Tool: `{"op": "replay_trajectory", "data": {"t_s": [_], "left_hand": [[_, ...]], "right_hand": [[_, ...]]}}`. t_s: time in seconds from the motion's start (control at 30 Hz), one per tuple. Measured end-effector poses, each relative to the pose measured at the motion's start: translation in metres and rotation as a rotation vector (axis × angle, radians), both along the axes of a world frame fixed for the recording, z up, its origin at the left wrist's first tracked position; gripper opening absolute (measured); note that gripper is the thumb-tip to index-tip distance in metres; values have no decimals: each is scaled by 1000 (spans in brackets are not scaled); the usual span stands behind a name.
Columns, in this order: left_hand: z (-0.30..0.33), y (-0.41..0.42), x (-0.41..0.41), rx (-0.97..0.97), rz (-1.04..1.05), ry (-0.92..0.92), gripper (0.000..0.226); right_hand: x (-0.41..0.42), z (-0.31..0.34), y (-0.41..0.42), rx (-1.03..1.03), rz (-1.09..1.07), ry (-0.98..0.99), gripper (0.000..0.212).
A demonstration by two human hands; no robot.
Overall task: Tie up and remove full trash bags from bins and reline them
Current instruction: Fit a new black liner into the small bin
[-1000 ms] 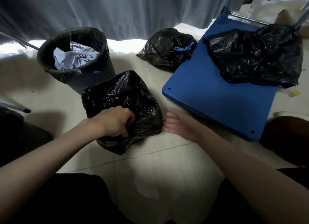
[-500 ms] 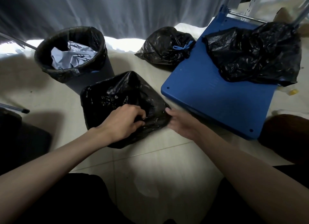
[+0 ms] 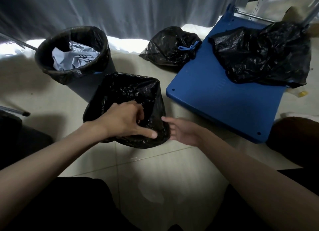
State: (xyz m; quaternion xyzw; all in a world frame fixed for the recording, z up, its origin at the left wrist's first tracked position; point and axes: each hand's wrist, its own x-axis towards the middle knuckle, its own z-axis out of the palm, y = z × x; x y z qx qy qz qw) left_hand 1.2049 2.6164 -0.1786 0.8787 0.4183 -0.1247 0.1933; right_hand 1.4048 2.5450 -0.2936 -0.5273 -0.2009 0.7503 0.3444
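From the head view, a crinkled black plastic trash bag (image 3: 126, 99) sits open-mouthed on the pale tiled floor (image 3: 155, 170), near centre. The left hand (image 3: 123, 120) curls its fingers over the bag's near rim, thumb stretched along the plastic. The right hand (image 3: 181, 130) reaches in from the right, fingers loosely extended and touching the bag's right edge; whether it grips is unclear. Far left stands a round grey bin (image 3: 76, 58) lined in black, holding crumpled pale paper. A tied black bag with blue drawstring (image 3: 170, 46) lies far centre, just beside a flat blue plastic board (image 3: 215, 96) that carries a loose black bag (image 3: 262, 54).
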Motion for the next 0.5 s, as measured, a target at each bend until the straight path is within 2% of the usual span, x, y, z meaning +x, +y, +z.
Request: {"op": "replay_trajectory", "data": {"t_s": [0.07, 0.17, 0.2, 0.27, 0.33, 0.4, 0.5], "left_hand": [[-9, -9, 6, -28, 58, -165, 56], [-20, -14, 10, 33, 47, -192, 21], [-21, -14, 10, 30, 61, -185, 15], [-21, -14, 9, 20, 78, -172, 16], [-19, -14, 8, 3, 75, -149, 18], [-15, -12, 7, -46, 54, -114, 19], [-8, -9, 2, -142, 2, 40, 23]], "right_hand": [[-4, 1, 2, 40, -7, 53, 39], [-7, 3, 5, 101, -70, 158, 40], [-6, 3, 6, 118, -132, 147, 41], [0, -1, 6, 120, -277, 80, 33], [9, -3, 4, 103, -370, 60, 7], [16, -3, 3, 107, -366, 86, 14], [12, 9, 3, 103, -265, 128, 6]]}}
